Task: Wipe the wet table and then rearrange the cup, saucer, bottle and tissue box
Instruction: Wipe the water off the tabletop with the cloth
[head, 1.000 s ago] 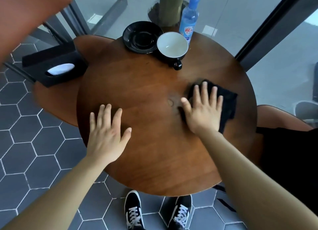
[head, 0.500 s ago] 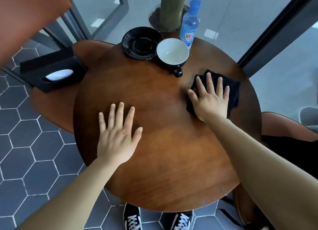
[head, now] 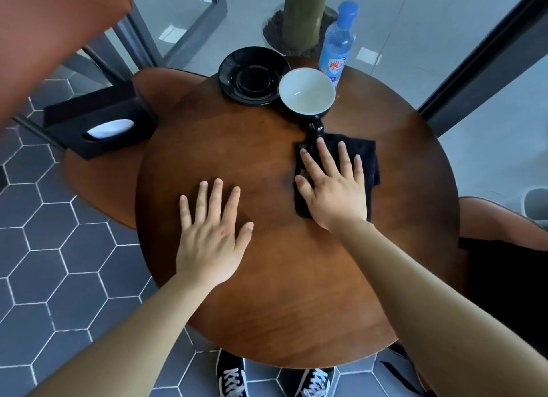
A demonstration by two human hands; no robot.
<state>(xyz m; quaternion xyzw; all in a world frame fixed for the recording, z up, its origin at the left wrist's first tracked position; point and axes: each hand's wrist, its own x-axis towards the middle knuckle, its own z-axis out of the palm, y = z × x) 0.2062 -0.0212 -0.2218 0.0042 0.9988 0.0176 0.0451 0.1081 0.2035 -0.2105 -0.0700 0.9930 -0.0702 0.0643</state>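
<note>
On the round wooden table [head: 296,292], my right hand [head: 332,186] lies flat with fingers spread on a black cloth [head: 367,159], pressing it down just this side of the cup's handle. My left hand [head: 212,233] rests flat and open on the bare wood at centre left. A black cup with a white inside [head: 307,95] stands at the far edge. To its left is a black saucer [head: 252,76], and behind it a clear bottle with a blue cap [head: 336,46]. A black tissue box [head: 98,123] sits on the chair seat to the left.
A brown chair seat [head: 98,189] butts against the table's left side, with its orange back [head: 53,25] above. Another chair [head: 504,224] stands at the right. Behind the table are a trunk in a gravel bed [head: 302,8] and glass panels. My shoes [head: 231,379] show below the near edge.
My right hand has slid the cloth away from me and then left, up to the cup's handle. My left hand has stayed flat on the table.
</note>
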